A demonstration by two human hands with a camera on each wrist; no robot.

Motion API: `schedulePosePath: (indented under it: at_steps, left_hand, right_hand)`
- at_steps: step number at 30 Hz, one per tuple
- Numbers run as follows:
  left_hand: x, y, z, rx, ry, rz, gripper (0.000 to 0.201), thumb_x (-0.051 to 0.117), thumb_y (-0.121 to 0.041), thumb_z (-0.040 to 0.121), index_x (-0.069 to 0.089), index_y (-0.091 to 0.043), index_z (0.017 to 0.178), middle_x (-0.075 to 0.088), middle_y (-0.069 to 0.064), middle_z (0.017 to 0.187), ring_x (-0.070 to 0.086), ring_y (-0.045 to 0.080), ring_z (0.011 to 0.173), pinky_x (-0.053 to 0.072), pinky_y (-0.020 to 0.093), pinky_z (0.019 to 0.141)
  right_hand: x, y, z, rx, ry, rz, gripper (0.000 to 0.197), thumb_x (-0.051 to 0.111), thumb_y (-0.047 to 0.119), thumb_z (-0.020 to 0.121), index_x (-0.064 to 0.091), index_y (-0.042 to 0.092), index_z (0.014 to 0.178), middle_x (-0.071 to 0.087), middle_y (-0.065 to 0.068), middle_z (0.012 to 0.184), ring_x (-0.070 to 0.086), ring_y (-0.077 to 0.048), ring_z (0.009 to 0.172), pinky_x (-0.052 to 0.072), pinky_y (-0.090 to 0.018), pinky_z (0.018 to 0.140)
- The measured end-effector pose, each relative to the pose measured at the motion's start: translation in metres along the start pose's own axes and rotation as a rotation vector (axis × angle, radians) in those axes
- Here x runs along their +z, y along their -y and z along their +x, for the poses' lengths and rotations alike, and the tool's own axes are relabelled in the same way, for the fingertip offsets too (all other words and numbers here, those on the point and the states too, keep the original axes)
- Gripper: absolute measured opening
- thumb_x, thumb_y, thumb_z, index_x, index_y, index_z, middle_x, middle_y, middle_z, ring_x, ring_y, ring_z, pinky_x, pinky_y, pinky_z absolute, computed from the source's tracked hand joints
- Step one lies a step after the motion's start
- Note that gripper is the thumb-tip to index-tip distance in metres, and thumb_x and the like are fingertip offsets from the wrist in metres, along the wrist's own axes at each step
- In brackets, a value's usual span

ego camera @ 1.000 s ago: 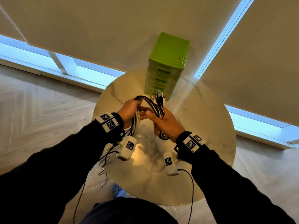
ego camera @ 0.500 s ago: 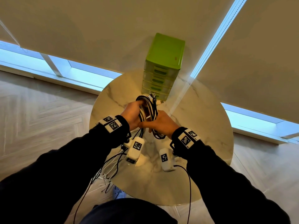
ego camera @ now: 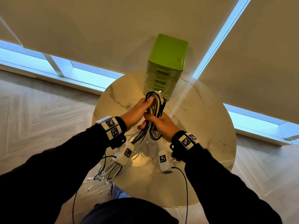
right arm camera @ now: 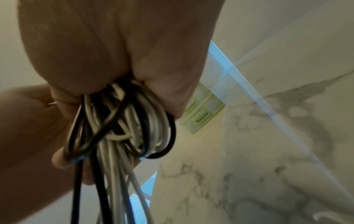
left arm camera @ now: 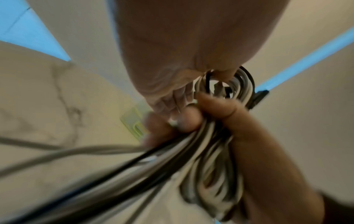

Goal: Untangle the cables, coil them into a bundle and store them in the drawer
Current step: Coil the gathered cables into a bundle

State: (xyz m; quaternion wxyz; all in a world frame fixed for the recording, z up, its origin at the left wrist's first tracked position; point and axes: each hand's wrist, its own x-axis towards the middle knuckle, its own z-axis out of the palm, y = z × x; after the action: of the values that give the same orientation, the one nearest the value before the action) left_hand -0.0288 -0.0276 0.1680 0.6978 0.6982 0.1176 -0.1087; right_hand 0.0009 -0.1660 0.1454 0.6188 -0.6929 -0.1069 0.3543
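A bundle of black and white cables (ego camera: 155, 110) is held upright above the round marble table (ego camera: 202, 126), just in front of the green drawer unit (ego camera: 166, 62). My left hand (ego camera: 139, 110) grips the upper loops (left arm camera: 237, 84), thumb laid along them. Around the middle of the coil my right hand (ego camera: 161, 125) is closed, and its lower loops (right arm camera: 122, 124) bulge out under the palm. Loose cable ends (ego camera: 106, 172) trail down past the table's near left edge toward the floor. All the drawers look closed.
The drawer unit stands at the table's far edge against beige roller blinds (ego camera: 97, 29). Marble surface shows to the right (right arm camera: 268, 151) and in front of the hands. Wood floor (ego camera: 40, 110) surrounds the table. Wrist camera leads (ego camera: 186, 183) hang from my forearms.
Both hands have moved the bundle forward toward the drawer unit. The left hand has shifted up onto the top loops, and the plug ends that stuck up earlier now lie folded into the coil.
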Motion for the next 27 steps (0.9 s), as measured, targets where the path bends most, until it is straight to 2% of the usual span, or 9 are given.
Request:
schedulePosePath:
  at_steps: [3, 5, 6, 9, 11, 13, 16, 20, 27]
  left_hand:
    - [-0.006, 0.022, -0.016, 0.01, 0.195, 0.074, 0.037, 0.039, -0.05, 0.105, 0.054, -0.019, 0.118, 0.058, 0.001, 0.096, 0.056, 0.007, 0.078, 0.05, 0.025, 0.085]
    - [-0.01, 0.034, -0.024, -0.026, 0.324, 0.154, 0.032, 0.057, -0.037, 0.1, 0.055, -0.019, 0.127, 0.065, -0.008, 0.115, 0.064, -0.001, 0.103, 0.049, 0.022, 0.099]
    - [-0.01, 0.041, -0.027, -0.028, 0.371, 0.235, 0.033, 0.063, -0.034, 0.097, 0.058, -0.018, 0.125, 0.069, -0.006, 0.117, 0.065, 0.004, 0.109, 0.05, 0.025, 0.101]
    - [-0.004, 0.048, -0.029, -0.076, 0.365, 0.237, 0.022, 0.06, -0.029, 0.099, 0.06, -0.009, 0.108, 0.076, 0.004, 0.098, 0.073, 0.018, 0.09, 0.058, 0.039, 0.088]
    - [0.001, 0.047, -0.03, -0.086, 0.305, 0.185, 0.016, 0.053, -0.027, 0.103, 0.057, -0.012, 0.099, 0.075, 0.001, 0.077, 0.071, 0.015, 0.068, 0.059, 0.034, 0.07]
    - [0.003, 0.045, -0.033, -0.064, 0.242, 0.222, 0.028, 0.052, -0.033, 0.103, 0.056, -0.012, 0.085, 0.067, 0.0, 0.06, 0.063, 0.016, 0.052, 0.054, 0.03, 0.056]
    - [-0.001, 0.043, -0.037, -0.118, 0.232, 0.314, 0.035, 0.058, -0.043, 0.099, 0.053, -0.013, 0.08, 0.055, 0.004, 0.054, 0.051, 0.016, 0.042, 0.047, 0.027, 0.047]
    - [-0.016, 0.048, -0.043, -0.164, 0.311, 0.483, 0.041, 0.062, -0.047, 0.096, 0.052, -0.012, 0.076, 0.053, 0.005, 0.057, 0.047, 0.013, 0.041, 0.044, 0.023, 0.045]
    - [-0.042, 0.054, -0.049, -0.14, 0.305, 0.637, 0.035, 0.069, -0.048, 0.091, 0.062, -0.015, 0.08, 0.056, -0.003, 0.06, 0.051, 0.009, 0.048, 0.043, 0.018, 0.05]
  right_hand:
    - [-0.001, 0.003, 0.006, -0.032, -0.154, 0.096, 0.029, 0.06, 0.021, 0.094, 0.067, 0.002, 0.074, 0.065, -0.022, 0.068, 0.069, -0.043, 0.072, 0.057, -0.051, 0.072]
    - [-0.001, 0.009, 0.01, -0.018, -0.197, 0.182, 0.034, 0.059, 0.019, 0.096, 0.06, 0.003, 0.065, 0.058, -0.016, 0.059, 0.063, -0.033, 0.061, 0.055, -0.043, 0.067]
    - [0.001, 0.013, 0.012, -0.019, -0.202, 0.253, 0.034, 0.057, 0.017, 0.096, 0.056, 0.004, 0.064, 0.053, -0.013, 0.055, 0.059, -0.03, 0.056, 0.055, -0.042, 0.068]
    - [0.014, 0.027, 0.014, -0.065, -0.186, 0.43, 0.031, 0.056, 0.012, 0.097, 0.052, 0.006, 0.067, 0.046, -0.008, 0.053, 0.053, -0.025, 0.05, 0.057, -0.041, 0.069]
    - [0.024, 0.036, 0.011, -0.076, -0.157, 0.5, 0.028, 0.055, 0.011, 0.098, 0.056, 0.005, 0.071, 0.052, -0.008, 0.058, 0.064, -0.026, 0.059, 0.059, -0.039, 0.069]
    - [0.026, 0.042, 0.009, -0.053, -0.102, 0.54, 0.028, 0.054, 0.013, 0.099, 0.059, 0.004, 0.073, 0.06, -0.009, 0.063, 0.067, -0.025, 0.062, 0.057, -0.035, 0.063]
    - [0.02, 0.047, 0.006, -0.005, 0.021, 0.458, 0.035, 0.056, 0.019, 0.099, 0.053, 0.007, 0.066, 0.052, -0.008, 0.057, 0.048, -0.02, 0.043, 0.041, -0.029, 0.049]
    - [0.01, 0.06, 0.004, -0.011, 0.142, 0.183, 0.036, 0.056, 0.018, 0.1, 0.046, 0.01, 0.067, 0.04, -0.007, 0.054, 0.042, -0.021, 0.04, 0.039, -0.03, 0.049]
    - [-0.014, 0.052, 0.017, -0.005, 0.125, -0.452, 0.029, 0.063, 0.031, 0.096, 0.052, 0.009, 0.081, 0.049, -0.006, 0.051, 0.049, -0.022, 0.042, 0.048, -0.035, 0.055]
